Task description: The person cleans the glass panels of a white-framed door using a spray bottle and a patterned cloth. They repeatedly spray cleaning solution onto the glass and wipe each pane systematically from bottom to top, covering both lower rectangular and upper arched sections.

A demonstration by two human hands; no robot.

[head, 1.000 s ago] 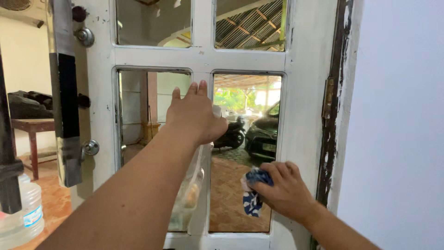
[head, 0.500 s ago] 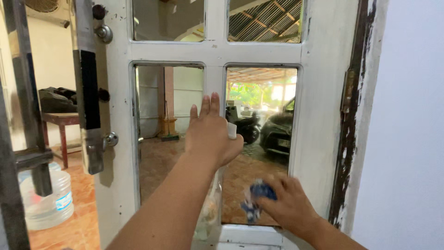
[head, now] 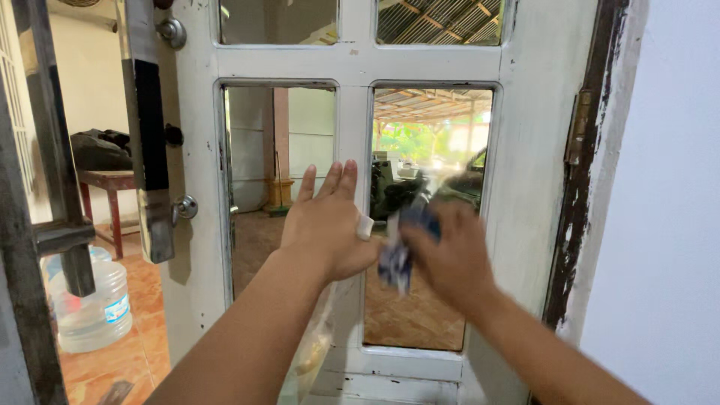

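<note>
My left hand (head: 330,225) lies against the middle bar of a white glazed door (head: 517,187), fingers spread. A white piece sits at its thumb, and a clear plastic bag (head: 311,352) hangs below the hand. My right hand (head: 450,262), blurred by motion, is closed on a blue and white cloth (head: 396,259) pressed to the lower right glass pane (head: 431,127), just right of my left hand. The lower left glass pane (head: 262,150) reflects a room.
A round metal knob (head: 185,208) and a dark lock plate sit on the door's left edge. A rusty hinge (head: 579,135) joins the door to the worn frame beside a white wall (head: 667,187). A large water jug (head: 94,300) stands on orange tiles at left, behind a dark metal bar (head: 45,187).
My right hand has swept the cloth up from the pane's bottom corner to its middle, close to my left hand. My left hand has slid lower on the bar; the view has shifted left and down.
</note>
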